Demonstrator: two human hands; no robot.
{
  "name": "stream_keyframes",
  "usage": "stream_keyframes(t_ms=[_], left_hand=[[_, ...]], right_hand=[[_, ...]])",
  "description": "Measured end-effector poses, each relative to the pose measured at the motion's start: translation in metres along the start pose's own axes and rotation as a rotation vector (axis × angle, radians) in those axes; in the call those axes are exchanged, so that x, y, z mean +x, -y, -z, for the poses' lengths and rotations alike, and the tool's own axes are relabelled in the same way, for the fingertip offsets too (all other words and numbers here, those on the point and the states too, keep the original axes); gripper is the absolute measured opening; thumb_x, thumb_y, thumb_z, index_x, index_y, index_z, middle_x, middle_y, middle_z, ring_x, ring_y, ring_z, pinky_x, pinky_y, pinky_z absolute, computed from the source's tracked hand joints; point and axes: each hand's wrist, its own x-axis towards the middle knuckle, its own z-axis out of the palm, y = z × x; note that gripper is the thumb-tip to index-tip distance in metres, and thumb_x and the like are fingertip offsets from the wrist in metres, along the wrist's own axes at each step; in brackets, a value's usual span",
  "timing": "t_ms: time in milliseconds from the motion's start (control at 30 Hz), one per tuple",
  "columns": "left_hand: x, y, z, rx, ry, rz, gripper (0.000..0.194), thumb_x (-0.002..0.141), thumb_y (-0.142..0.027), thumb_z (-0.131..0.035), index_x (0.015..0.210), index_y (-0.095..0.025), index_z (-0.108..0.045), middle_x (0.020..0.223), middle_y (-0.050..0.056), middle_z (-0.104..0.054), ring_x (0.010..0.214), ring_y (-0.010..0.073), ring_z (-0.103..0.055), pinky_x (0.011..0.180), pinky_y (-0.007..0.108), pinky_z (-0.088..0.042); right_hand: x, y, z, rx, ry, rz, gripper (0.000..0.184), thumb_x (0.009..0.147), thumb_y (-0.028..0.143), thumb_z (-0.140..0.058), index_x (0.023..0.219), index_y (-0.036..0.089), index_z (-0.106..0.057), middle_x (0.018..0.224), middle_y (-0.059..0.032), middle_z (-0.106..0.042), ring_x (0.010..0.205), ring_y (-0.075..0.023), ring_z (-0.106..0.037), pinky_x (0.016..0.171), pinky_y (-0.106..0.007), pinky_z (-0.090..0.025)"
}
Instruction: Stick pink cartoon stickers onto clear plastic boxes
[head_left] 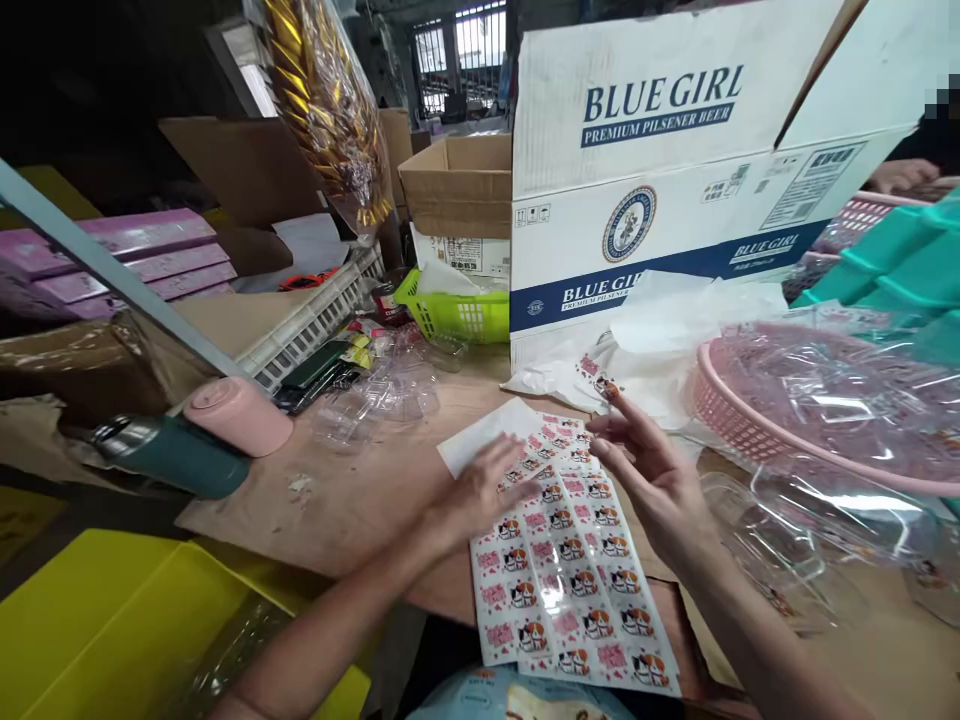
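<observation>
Sheets of stickers [574, 580] printed with cartoon cats and pink lettering lie overlapping at the table's front edge. Across their upper left part rests my left hand [491, 485], fingers stretched out, slightly blurred, beside a folded-over white backing [480, 437]. My right hand [649, 465] is raised above the sheets' right edge. At its index fingertip is one transparent sticker [604, 388] with a cat picture and pink print; the thumb stands apart from that finger.
A pink basket [742, 430] of clear plastic packaging stands at right, with clear containers [780, 530] before it. Behind is a white beer carton [570, 240]. A green bottle [169, 455] and pink cup [238, 415] lie left. Another person's hand [904, 175] shows far right.
</observation>
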Motion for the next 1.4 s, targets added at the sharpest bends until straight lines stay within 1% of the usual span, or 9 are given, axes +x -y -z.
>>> stream_keyframes(t_ms=[133,300,500,700,933,1133,1233,1333,1400], left_hand=[[0.046,0.033,0.073,0.426,-0.333,0.061,0.066,0.084,-0.033,-0.07,0.142,-0.011,-0.048,0.151,0.024,-0.043,0.15,0.0395,-0.021,0.12,0.061,-0.014],[0.067,0.078,0.125,0.605,-0.174,0.174,0.07,0.068,-0.023,-0.083,0.132,-0.013,-0.056,0.122,0.018,-0.061,0.126,0.0404,-0.053,0.117,0.066,-0.005],[0.037,0.071,0.108,0.179,-0.112,-0.053,0.077,0.077,-0.046,-0.076,0.144,-0.027,-0.043,0.126,0.009,-0.055,0.117,0.0258,-0.057,0.104,0.043,-0.044],[0.027,0.055,0.108,-0.015,-0.064,-0.091,0.103,0.057,-0.05,-0.089,0.146,-0.023,-0.044,0.121,0.013,-0.063,0.112,0.0289,-0.062,0.102,0.044,-0.047],[0.017,0.07,0.112,-0.066,-0.054,-0.037,0.089,0.067,-0.053,-0.082,0.144,-0.025,-0.048,0.116,0.011,-0.069,0.105,0.0251,-0.067,0.097,0.039,-0.05],[0.018,0.041,0.102,0.104,-0.323,-0.037,0.081,0.064,-0.06,-0.082,0.132,-0.021,-0.061,0.139,0.015,-0.058,0.133,0.035,-0.048,0.116,0.051,-0.028],[0.021,-0.001,0.071,-0.399,-0.253,0.11,0.058,0.077,-0.067,-0.066,0.107,-0.018,-0.074,0.11,0.014,-0.071,0.107,0.0299,-0.063,0.103,0.046,-0.044],[0.026,-0.034,0.038,-1.133,0.092,0.358,0.083,0.082,-0.083,-0.034,0.093,-0.012,-0.076,0.091,0.017,-0.073,0.088,0.026,-0.068,0.089,0.041,-0.052],[0.029,-0.045,0.023,-1.45,0.231,0.515,0.079,0.084,-0.08,-0.039,0.091,-0.011,-0.076,0.087,0.015,-0.073,0.08,0.0216,-0.068,0.083,0.036,-0.054]], right_hand=[[-0.01,-0.002,-0.003,-0.069,0.029,0.02,0.061,0.089,0.036,-0.069,0.146,0.03,-0.048,0.103,-0.0057,-0.066,0.093,-0.0184,-0.066,0.084,-0.034,-0.059],[-0.011,0.001,-0.02,-0.242,0.128,0.128,0.06,0.094,0.032,-0.061,0.151,0.03,-0.041,0.099,-0.0065,-0.066,0.091,-0.0205,-0.066,0.085,-0.04,-0.058],[0.043,-0.025,-0.086,-0.461,0.318,0.447,0.094,0.086,0.021,-0.068,0.16,0.031,-0.011,0.135,-0.0151,-0.058,0.121,-0.0305,-0.058,0.102,-0.052,-0.048],[0.075,-0.059,-0.119,-0.309,0.493,0.268,0.128,0.07,0.027,-0.086,0.16,0.025,0.007,0.113,-0.0122,-0.066,0.103,-0.0268,-0.064,0.093,-0.046,-0.052],[0.057,-0.018,-0.063,0.083,0.291,-0.098,0.115,0.08,0.037,-0.077,0.16,0.023,0.005,0.102,-0.0134,-0.071,0.095,-0.0265,-0.068,0.078,-0.04,-0.056],[0.045,0.008,-0.014,0.149,0.239,-0.099,0.128,0.076,0.037,-0.08,0.156,0.029,0.019,0.106,-0.0116,-0.073,0.101,-0.0271,-0.069,0.084,-0.045,-0.056],[0.034,0.003,-0.01,0.112,0.279,-0.029,0.132,0.076,0.037,-0.08,0.154,0.03,0.026,0.121,-0.0145,-0.069,0.111,-0.0279,-0.066,0.09,-0.046,-0.056],[0.022,0.003,-0.004,-0.021,0.429,0.152,0.126,0.079,0.03,-0.077,0.155,0.033,0.023,0.141,-0.0134,-0.057,0.132,-0.028,-0.054,0.107,-0.05,-0.046],[0.015,0.008,0.004,-0.203,0.57,0.276,0.111,0.085,0.022,-0.069,0.157,0.034,0.015,0.148,-0.0104,-0.052,0.143,-0.0271,-0.041,0.117,-0.055,-0.034]])
